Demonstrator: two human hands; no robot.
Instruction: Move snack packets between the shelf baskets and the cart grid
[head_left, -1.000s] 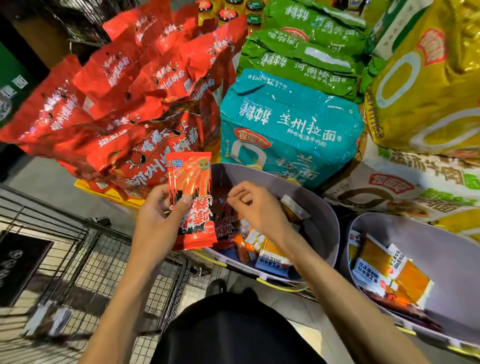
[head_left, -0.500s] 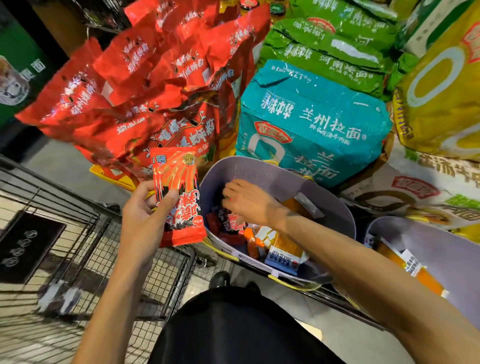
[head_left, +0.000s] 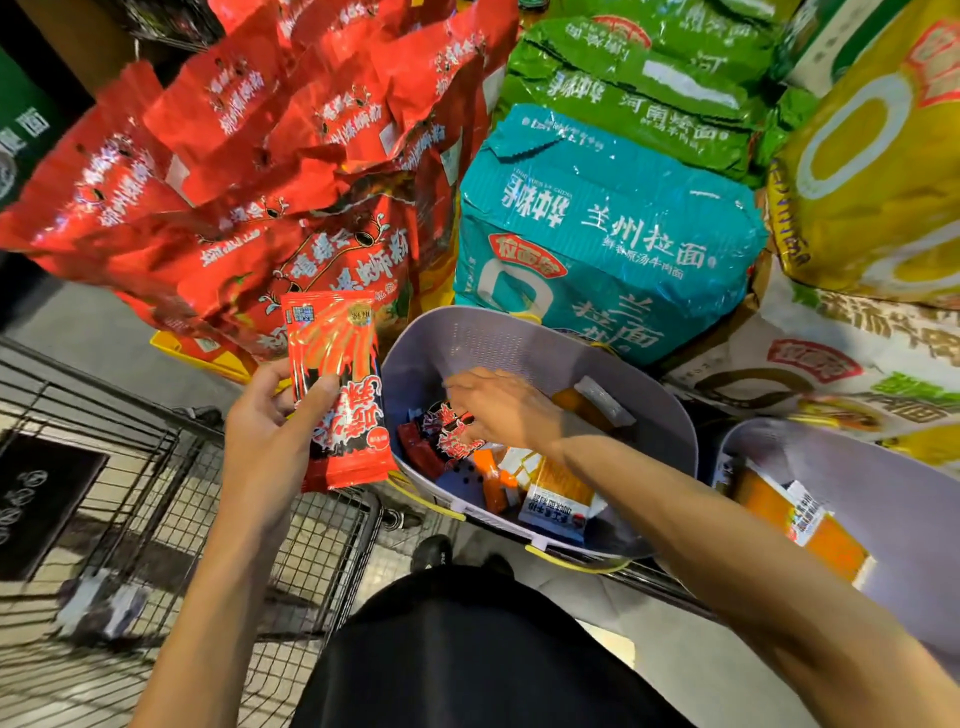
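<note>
Noodle bags (head_left: 597, 234) behind, left hand (head_left: 265, 431) gripping red packet (head_left: 337, 364), right hand (head_left: 504, 408) pinching second packet (head_left: 449, 434) in basket (head_left: 519, 343)

Shop, grocery aisle. Stock piled in bulk: many identical red bags (head_left: 218, 156), green packs (head_left: 639, 88), a teal noodle pack (head_left: 597, 234), a yellow pack (head_left: 872, 171), all sealed and printed. Lilac basket (head_left: 519, 343) and second basket (head_left: 883, 483) hold small snacks (head_left: 556, 499). Wire cart (head_left: 156, 519) stands beside.
</note>
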